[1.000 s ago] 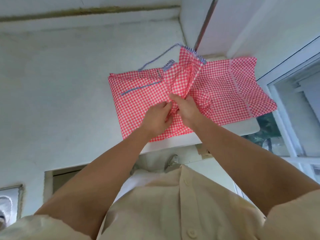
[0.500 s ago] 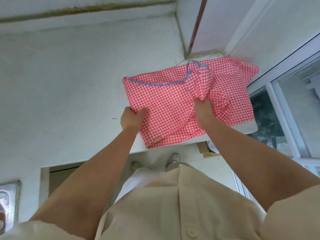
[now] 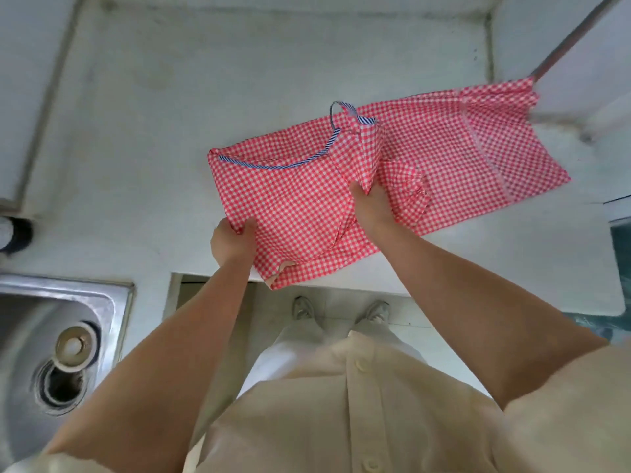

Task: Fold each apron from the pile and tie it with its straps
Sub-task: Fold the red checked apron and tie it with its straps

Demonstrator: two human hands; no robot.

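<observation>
Pale grey concrete counter [image 3: 273, 80] fills the upper frame, with a stainless steel sink [image 3: 51, 353] at the lower left. Across the centre and right of the counter lies a red-and-white gingham cloth apron [image 3: 444, 155] trimmed with a blue-striped strap [image 3: 297, 162]. At centre frame, the left hand [image 3: 232, 242] grips the apron's near left edge, fingers curled round the cloth. Just right of it, the right hand [image 3: 370, 204] pinches a raised fold of the fabric.

We see the apron [image 3: 300, 199] as thin, matt checked cloth with striped woven trim [image 3: 273, 164]. The counter [image 3: 170, 97] looks matt and slightly rough; the sink [image 3: 112, 295] at its left edge is shiny, smooth metal.
</observation>
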